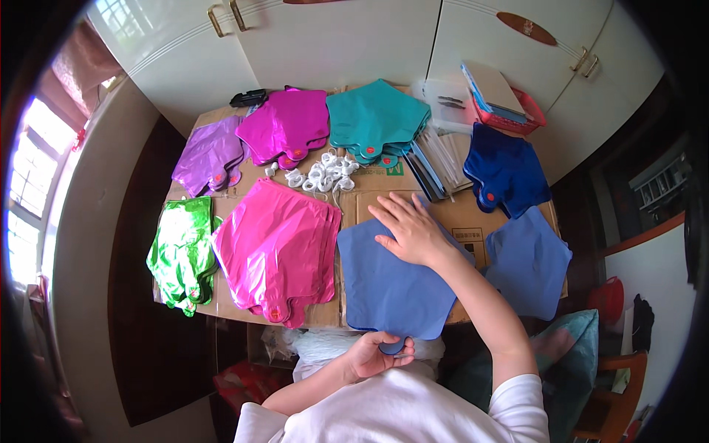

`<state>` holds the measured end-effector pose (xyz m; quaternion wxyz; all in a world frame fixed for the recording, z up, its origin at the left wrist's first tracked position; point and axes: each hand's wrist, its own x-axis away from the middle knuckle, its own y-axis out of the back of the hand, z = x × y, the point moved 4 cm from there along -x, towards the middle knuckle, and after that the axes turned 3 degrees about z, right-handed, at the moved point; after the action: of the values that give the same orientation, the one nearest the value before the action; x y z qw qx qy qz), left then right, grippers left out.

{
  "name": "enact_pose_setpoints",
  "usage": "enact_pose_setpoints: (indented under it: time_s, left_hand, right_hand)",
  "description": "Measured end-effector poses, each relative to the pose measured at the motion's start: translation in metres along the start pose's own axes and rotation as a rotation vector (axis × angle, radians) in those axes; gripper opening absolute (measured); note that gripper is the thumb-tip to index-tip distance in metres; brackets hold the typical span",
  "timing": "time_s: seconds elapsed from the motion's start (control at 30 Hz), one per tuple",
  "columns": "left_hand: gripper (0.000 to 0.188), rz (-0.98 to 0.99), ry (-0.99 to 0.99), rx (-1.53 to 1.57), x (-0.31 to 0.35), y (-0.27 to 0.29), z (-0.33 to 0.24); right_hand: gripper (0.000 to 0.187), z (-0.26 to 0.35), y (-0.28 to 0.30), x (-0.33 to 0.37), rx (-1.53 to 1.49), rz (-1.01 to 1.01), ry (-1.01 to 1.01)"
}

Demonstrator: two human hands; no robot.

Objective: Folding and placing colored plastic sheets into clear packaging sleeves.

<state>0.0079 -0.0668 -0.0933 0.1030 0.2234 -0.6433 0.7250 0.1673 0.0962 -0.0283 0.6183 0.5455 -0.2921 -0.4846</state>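
Note:
A flat, dull-blue star-shaped foil balloon lies in front of me, its rounded neck tab hanging over the table's near edge. My left hand pinches that tab between thumb and fingers. Pressed flat on the upper part of the same balloon is my right hand, fingers stretched out. Just right of it sits another dull-blue balloon piece, partly hidden by my right forearm. A stack of shiny pink star balloons lies to the left of the one I hold.
Around the cardboard-covered table lie green, lilac, magenta, teal and dark blue balloons. White string bundles and long flat strips are mid-table. A red basket stands far right.

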Motion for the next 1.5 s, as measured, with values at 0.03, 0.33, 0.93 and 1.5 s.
enact_pose_setpoints:
  time_s: [0.03, 0.33, 0.93, 1.5]
  left_hand:
    - [0.023, -0.013, 0.002, 0.016, 0.000, -0.001, 0.000]
    - [0.020, -0.022, 0.018, 0.077, -0.001, -0.002, -0.001]
    - [0.023, -0.111, 0.034, 0.084, -0.004, -0.002, -0.005]
    - [0.018, -0.047, 0.043, 0.080, -0.006, -0.002, -0.003]
  right_hand:
    - [0.054, 0.003, -0.001, 0.002, 0.024, -0.010, 0.007]
    - [0.053, 0.016, -0.008, 0.018, 0.077, -0.041, 0.020]
    - [0.068, 0.033, -0.007, 0.031, 0.073, -0.027, 0.007]
    - [0.069, 0.027, -0.006, 0.033, 0.053, -0.030, 0.003]
